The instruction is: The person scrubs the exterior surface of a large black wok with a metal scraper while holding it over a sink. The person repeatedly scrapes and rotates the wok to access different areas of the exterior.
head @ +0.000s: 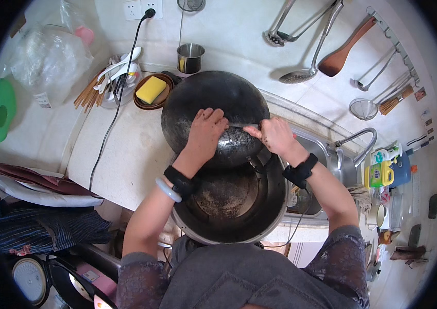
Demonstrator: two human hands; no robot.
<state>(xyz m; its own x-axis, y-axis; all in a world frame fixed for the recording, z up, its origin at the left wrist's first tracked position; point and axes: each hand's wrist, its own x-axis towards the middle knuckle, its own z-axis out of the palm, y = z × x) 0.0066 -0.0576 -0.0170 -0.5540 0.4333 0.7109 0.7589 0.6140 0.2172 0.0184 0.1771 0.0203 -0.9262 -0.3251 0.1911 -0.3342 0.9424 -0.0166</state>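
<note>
A blackened wok [210,90] is turned bottom up and tilted, showing a worn, shiny patch. It rests over a large dark metal pot [276,208], whose inner bottom is stained brown. My right hand [278,135] grips a flat metal blade [237,125], probably a knife; a bit of red, likely its handle, shows beside the palm. The fingers of my left hand [208,127] curl over the blade's other end. Its edge lies against the wok's underside. Dark specks of grime dot both hands.
Right of the wok is a steel sink [311,143] with a faucet [357,139]. A yellow sponge [151,90] lies in a brown bowl, near a container of chopsticks and spoons [116,81]. A black power cord [114,119] crosses the counter. Utensils, including a wooden spatula [342,54], hang on the wall.
</note>
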